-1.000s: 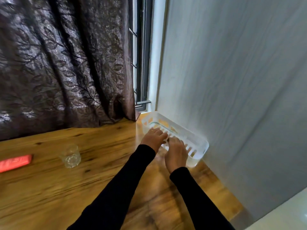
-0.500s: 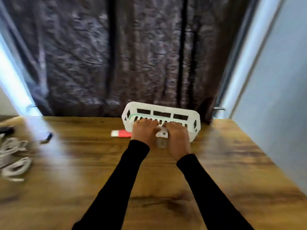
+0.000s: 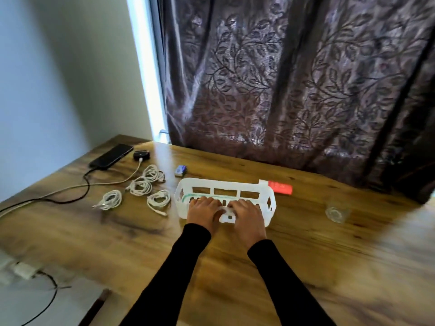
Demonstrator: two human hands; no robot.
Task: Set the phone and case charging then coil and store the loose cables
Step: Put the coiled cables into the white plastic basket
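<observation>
The fingers of the left hand (image 3: 204, 211) and of the right hand (image 3: 247, 214) are curled over the near wall of a white plastic basket (image 3: 226, 187), so both hands grip it side by side on the wooden worktop (image 3: 306, 255). The basket is long and low, with rectangular openings in its walls and a thin green line along the inside of the far wall; what lies inside it I cannot tell. Just to its left lie four coiled white cables (image 3: 146, 187), close together. Further left and back, a dark phone (image 3: 111, 156) lies flat with a black cable (image 3: 77, 196) going to its near end, and beside it a small black case (image 3: 141, 154) has a white cable (image 3: 113, 183) plugged in. A small blue and white object (image 3: 181, 171) lies just behind the basket's left end. A red packet (image 3: 280, 187) lies at the far right end of the basket; its writing is too blurred to read. A glass (image 3: 336, 213) stands to the right, well apart.
</observation>
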